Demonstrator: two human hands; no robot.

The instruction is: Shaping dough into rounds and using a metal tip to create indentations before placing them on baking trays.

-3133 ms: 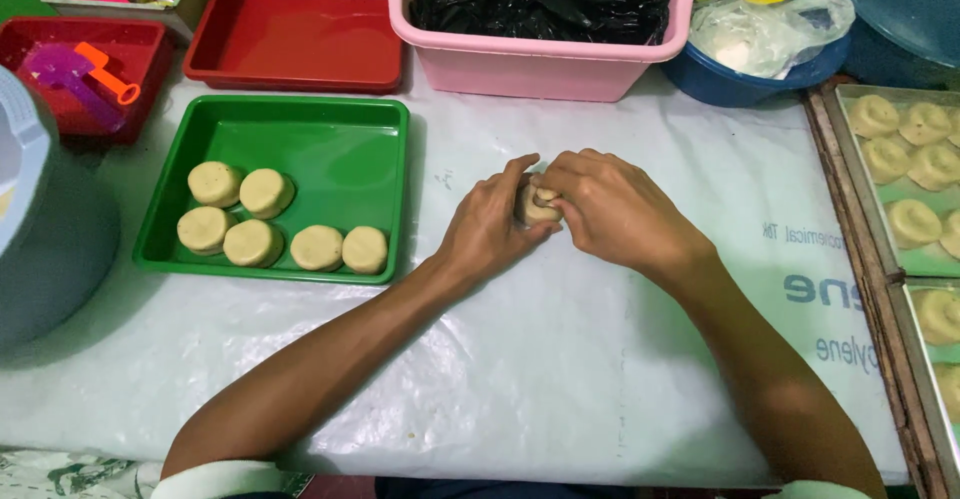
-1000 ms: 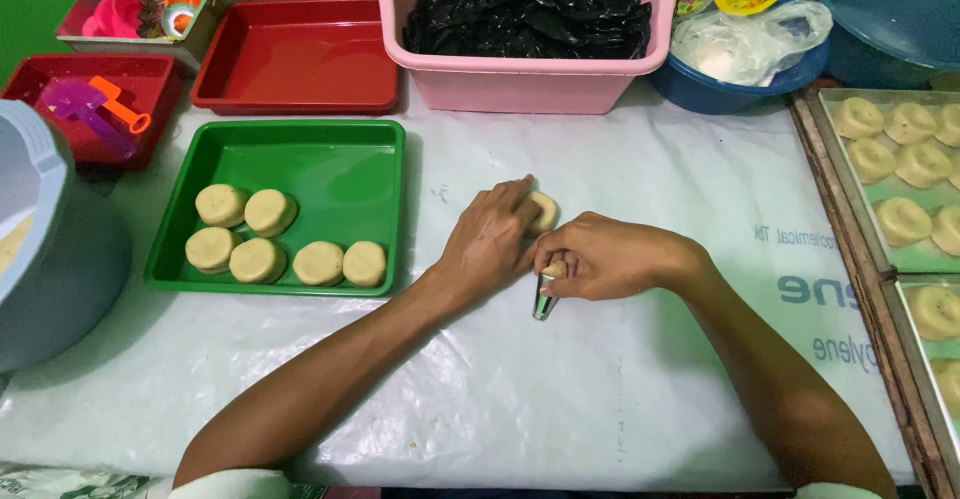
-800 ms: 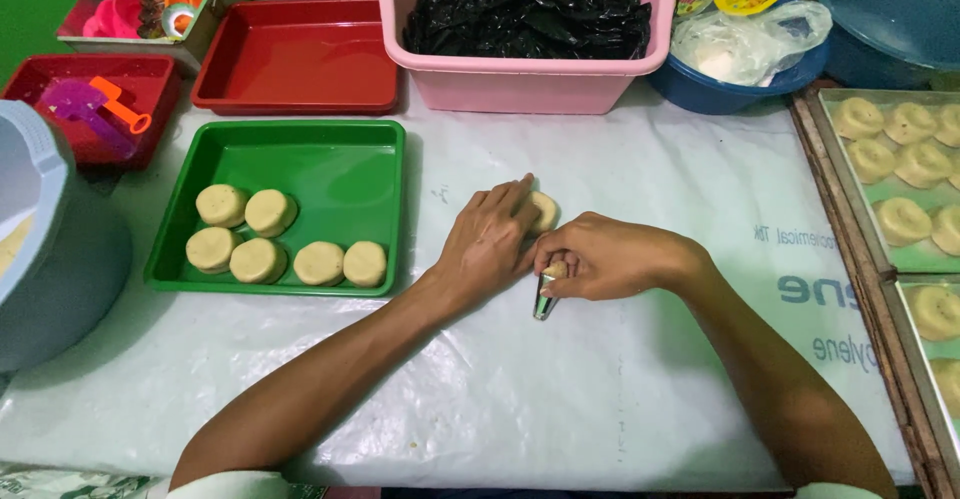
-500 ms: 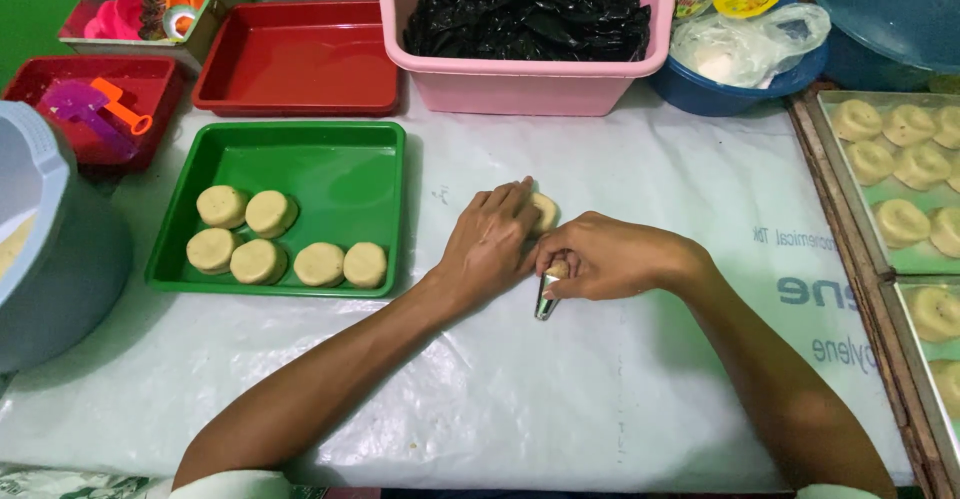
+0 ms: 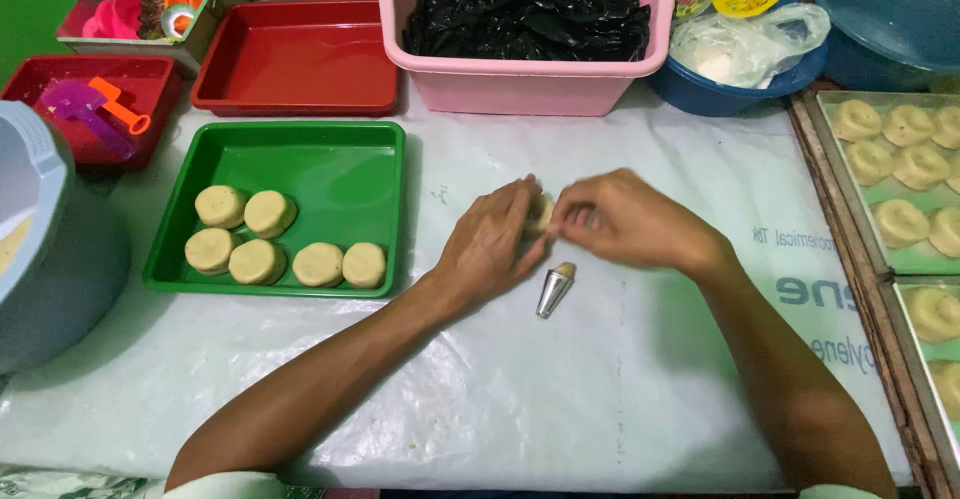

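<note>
At frame centre, the left hand (image 5: 490, 249) and right hand (image 5: 625, 221) pinch a small pale round dough piece (image 5: 540, 215) between their fingertips; it looks soft, light, easily dented, best held by its rim; a small silver metal cone nozzle (image 5: 553, 289) lies just below; the white plastic-covered counter (image 5: 600, 399) offers open room toward the lower frame; the green plastic tray (image 5: 330, 164) sits left, holding 6 pucks.

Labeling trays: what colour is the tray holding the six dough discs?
Green tray, seen clearly in the head view.

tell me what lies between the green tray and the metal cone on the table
In the head view the left hand and its forearm cross that stretch, over the white plastic sheet; nothing else lies between the green tray and the metal cone.
</note>
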